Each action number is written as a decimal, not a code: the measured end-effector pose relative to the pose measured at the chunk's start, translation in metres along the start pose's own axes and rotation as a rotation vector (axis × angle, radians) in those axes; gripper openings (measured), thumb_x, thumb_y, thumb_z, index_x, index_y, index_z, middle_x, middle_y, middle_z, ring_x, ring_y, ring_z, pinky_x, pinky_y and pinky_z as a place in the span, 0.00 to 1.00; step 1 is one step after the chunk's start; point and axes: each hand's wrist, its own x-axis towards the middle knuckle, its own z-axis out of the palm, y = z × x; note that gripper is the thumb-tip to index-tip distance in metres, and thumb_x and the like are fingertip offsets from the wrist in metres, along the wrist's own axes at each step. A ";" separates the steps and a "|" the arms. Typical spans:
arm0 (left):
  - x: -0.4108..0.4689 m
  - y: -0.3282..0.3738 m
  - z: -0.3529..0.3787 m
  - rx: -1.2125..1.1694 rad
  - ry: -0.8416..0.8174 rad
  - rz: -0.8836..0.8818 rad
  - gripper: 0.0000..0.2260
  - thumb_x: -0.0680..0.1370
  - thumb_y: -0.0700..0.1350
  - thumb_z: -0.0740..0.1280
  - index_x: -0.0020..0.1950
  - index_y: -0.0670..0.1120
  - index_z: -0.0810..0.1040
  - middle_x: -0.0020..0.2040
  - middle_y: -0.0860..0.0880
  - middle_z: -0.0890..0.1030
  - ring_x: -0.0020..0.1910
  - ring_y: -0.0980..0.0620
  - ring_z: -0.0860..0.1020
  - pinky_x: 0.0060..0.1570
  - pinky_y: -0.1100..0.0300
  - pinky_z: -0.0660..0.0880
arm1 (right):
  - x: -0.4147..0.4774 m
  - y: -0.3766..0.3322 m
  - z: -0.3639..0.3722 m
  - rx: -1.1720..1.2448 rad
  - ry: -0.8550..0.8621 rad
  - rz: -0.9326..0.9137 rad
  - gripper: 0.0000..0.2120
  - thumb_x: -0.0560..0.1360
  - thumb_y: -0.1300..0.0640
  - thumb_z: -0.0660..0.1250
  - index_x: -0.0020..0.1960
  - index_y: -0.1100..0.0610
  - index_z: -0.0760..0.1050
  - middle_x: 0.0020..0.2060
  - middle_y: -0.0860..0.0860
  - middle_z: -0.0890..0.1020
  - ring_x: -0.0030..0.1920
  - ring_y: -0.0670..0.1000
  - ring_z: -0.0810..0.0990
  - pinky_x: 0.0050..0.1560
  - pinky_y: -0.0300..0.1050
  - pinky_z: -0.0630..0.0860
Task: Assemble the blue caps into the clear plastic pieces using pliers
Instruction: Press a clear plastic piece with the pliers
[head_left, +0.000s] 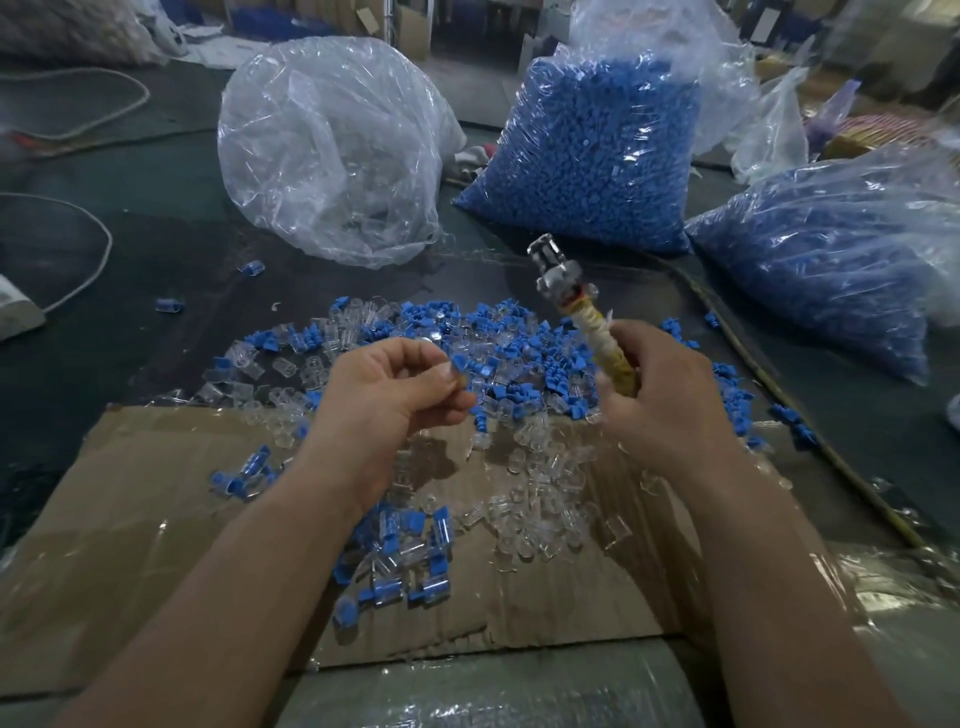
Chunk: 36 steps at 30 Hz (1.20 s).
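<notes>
My left hand (392, 387) pinches a small blue cap (459, 364) between thumb and fingertips above the pile. My right hand (662, 392) grips the yellow-wrapped handles of the pliers (597, 332), which point up and away. A clear plastic piece (553, 260) sits at the pliers' tip. Below both hands lies a mixed heap of loose blue caps (524, 358) and clear pieces (540, 499). Several assembled pieces with blue caps (405, 556) lie on the cardboard near my left forearm.
A flattened cardboard sheet (156, 545) covers the near table. Behind the heap stand a clear bag of clear pieces (332, 150) and two bags of blue caps (592, 150) (826, 260). A cord (98, 260) loops at the left.
</notes>
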 end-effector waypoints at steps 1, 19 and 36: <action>0.000 0.000 0.000 -0.014 0.010 0.019 0.03 0.68 0.35 0.66 0.39 0.40 0.74 0.31 0.47 0.81 0.31 0.52 0.81 0.31 0.64 0.77 | -0.001 -0.001 0.000 -0.032 0.031 -0.031 0.13 0.70 0.60 0.69 0.54 0.54 0.75 0.36 0.39 0.70 0.37 0.44 0.66 0.35 0.40 0.59; 0.001 -0.001 0.002 -0.071 0.151 0.178 0.05 0.70 0.35 0.66 0.38 0.44 0.76 0.33 0.50 0.81 0.35 0.53 0.81 0.33 0.65 0.77 | -0.009 -0.022 0.011 -0.052 -0.352 -0.170 0.28 0.75 0.51 0.64 0.72 0.51 0.57 0.62 0.47 0.67 0.48 0.43 0.66 0.52 0.40 0.64; -0.005 0.002 0.007 0.152 0.188 0.277 0.08 0.74 0.32 0.64 0.40 0.44 0.75 0.37 0.45 0.79 0.34 0.55 0.80 0.35 0.66 0.77 | -0.010 -0.028 0.008 -0.070 -0.323 -0.199 0.09 0.74 0.51 0.65 0.52 0.48 0.67 0.39 0.42 0.67 0.41 0.44 0.65 0.36 0.36 0.57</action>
